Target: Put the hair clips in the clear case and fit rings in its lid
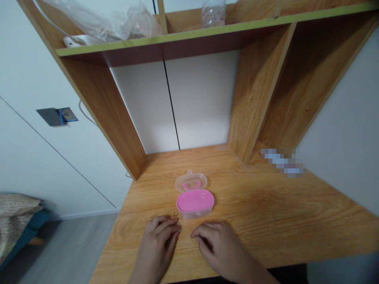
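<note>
Left hand [158, 240] rests palm-down, fingers loosely curled, beside a small ring [175, 214]. Right hand [217, 244] likewise, holding nothing. The ring looks light, rigid and slippery; pinch its rim near the open pink case [195, 204].

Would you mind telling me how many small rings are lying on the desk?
1: a small ring on the desk, between the left hand and the pink box. Others could be hidden under the hands.

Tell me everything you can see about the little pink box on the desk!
The pink box is a small oval case that looks like plastic, with a clear shell and a pink inside. It lies open: its clear lid is flipped back flat on the wooden desk, showing a pink curved piece inside. It sits in the middle of the desk, just beyond both hands. Neither hand touches it. A small ring lies close beside its near left corner.
</note>
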Tool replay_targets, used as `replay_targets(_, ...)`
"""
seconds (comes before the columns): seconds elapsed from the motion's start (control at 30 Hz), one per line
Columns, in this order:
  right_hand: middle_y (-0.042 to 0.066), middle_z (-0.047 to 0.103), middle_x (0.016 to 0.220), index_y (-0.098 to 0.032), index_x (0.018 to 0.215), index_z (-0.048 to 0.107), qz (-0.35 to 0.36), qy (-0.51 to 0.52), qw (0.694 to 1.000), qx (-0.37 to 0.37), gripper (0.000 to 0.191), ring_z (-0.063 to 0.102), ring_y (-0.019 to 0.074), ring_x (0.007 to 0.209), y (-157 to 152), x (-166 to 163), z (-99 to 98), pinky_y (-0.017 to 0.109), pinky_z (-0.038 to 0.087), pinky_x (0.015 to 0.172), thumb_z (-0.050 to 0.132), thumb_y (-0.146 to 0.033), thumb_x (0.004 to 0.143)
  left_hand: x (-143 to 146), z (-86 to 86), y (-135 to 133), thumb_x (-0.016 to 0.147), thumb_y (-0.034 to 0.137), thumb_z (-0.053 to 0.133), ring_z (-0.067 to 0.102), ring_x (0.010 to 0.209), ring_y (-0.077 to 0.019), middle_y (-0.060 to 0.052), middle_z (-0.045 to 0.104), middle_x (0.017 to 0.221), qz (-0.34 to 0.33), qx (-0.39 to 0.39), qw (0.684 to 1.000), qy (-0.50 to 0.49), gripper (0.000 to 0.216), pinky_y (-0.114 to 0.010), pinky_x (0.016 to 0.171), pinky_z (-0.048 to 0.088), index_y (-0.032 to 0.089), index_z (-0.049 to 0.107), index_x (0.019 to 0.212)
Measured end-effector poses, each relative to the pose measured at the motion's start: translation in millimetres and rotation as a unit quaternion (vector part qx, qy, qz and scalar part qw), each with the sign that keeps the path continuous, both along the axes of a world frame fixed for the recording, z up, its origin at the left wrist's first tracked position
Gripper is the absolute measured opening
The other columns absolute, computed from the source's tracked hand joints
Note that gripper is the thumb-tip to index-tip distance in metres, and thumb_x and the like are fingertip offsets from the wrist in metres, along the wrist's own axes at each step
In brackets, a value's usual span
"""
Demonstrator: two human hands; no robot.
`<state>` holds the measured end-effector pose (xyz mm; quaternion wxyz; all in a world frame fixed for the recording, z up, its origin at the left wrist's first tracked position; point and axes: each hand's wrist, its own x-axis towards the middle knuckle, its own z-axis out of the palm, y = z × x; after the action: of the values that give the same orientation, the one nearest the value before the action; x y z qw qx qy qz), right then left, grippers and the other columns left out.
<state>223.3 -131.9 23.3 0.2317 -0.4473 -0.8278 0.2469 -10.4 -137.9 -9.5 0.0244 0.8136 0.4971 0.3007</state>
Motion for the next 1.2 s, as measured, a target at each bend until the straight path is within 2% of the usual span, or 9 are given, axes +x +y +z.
replay_targets(0.5,-0.004,0.078,0.093,-0.028,0.099,0.074,0.000,0.001,1.000,0.003,0.025,0.073,0.0178,0.087,0,0,-1.8,0.030,0.046,0.080,0.055,-0.015,0.090,-3,-1.8,1,0.093,0.016,0.061,0.068,0.088,-0.0234,-0.006,0.075,0.091,-0.010,-0.014,1.000,-0.020,0.015,-0.038,0.079,0.055,0.024,0.073,0.094)
replay_targets(0.63,-0.003,0.077,0.091,-0.028,0.099,0.074,0.007,0.003,1.000,0.005,0.025,0.071,0.0172,0.083,0,0,1.0,0.029,0.045,0.077,0.055,-0.015,0.090,-3,2.4,-2,0.093,0.018,0.062,0.068,0.084,-0.0217,-0.005,0.074,0.087,-0.013,-0.020,0.997,-0.074,0.011,-0.035,0.077,0.054,0.023,0.072,0.090)
replay_targets(0.73,-0.003,0.075,0.087,-0.028,0.100,0.072,0.010,0.014,1.000,0.010,0.024,0.068,0.0161,0.078,-2,1,2.3,0.027,0.045,0.074,0.058,-0.013,0.087,5,1.0,-8,0.092,0.023,0.065,0.068,0.080,-0.0195,-0.004,0.073,0.083,-0.016,-0.063,0.984,-0.166,0.010,-0.031,0.073,0.054,0.023,0.071,0.084)
replay_targets(0.8,-0.002,0.073,0.087,-0.027,0.103,0.070,0.014,0.035,0.999,0.022,0.024,0.066,0.0160,0.077,-3,2,0.1,0.027,0.046,0.074,0.062,-0.013,0.086,17,-1.4,-11,0.091,0.028,0.067,0.068,0.076,-0.0183,-0.004,0.072,0.080,-0.023,-0.136,0.957,-0.254,0.011,-0.028,0.070,0.054,0.021,0.071,0.084)
replay_targets(0.87,-0.001,0.072,0.089,-0.026,0.107,0.068,0.030,0.068,0.996,0.045,0.023,0.066,0.0160,0.079,-3,3,-4.6,0.026,0.047,0.075,0.064,-0.015,0.088,30,-2.8,-13,0.088,0.034,0.071,0.068,0.075,-0.0183,-0.006,0.072,0.079,-0.037,-0.224,0.906,-0.356,0.016,-0.028,0.071,0.055,0.018,0.069,0.085)
replay_targets(0.97,0.001,0.074,0.096,-0.024,0.114,0.066,0.054,0.120,0.987,0.096,0.022,0.067,0.0162,0.083,-2,4,-12.5,0.026,0.050,0.078,0.064,-0.017,0.092,46,-1.9,-10,0.078,0.039,0.081,0.063,0.067,-0.0150,-0.004,0.067,0.070,-0.032,-0.275,0.829,-0.485,0.029,-0.024,0.066,0.052,0.016,0.065,0.075)
replay_targets(1.07,0.002,0.075,0.095,-0.023,0.111,0.068,0.053,0.154,0.975,0.151,0.016,0.069,0.0157,0.082,0,3,-16.6,0.025,0.051,0.076,0.063,-0.020,0.097,52,-0.6,-3,0.069,0.042,0.088,0.059,0.063,-0.0129,-0.001,0.064,0.066,-0.038,-0.311,0.762,-0.566,0.038,-0.022,0.062,0.048,0.016,0.060,0.072)
replay_targets(1.13,0.002,0.076,0.092,-0.023,0.107,0.070,0.052,0.165,0.970,0.174,0.012,0.069,0.0149,0.080,2,2,-16.9,0.024,0.051,0.074,0.063,-0.023,0.098,51,-1.4,-1,0.067,0.040,0.090,0.059,0.063,-0.0125,-0.001,0.064,0.066,-0.043,-0.328,0.740,-0.586,0.039,-0.022,0.062,0.047,0.016,0.059,0.072)
replay_targets(1.2,0.001,0.076,0.090,-0.023,0.105,0.071,0.050,0.169,0.967,0.185,0.011,0.070,0.0147,0.078,3,1,-16.4,0.024,0.051,0.072,0.062,-0.026,0.099,48,-3.0,-1,0.069,0.039,0.089,0.057,0.064,-0.0120,-0.001,0.063,0.067,-0.042,-0.325,0.740,-0.587,0.038,-0.022,0.063,0.047,0.016,0.059,0.071)
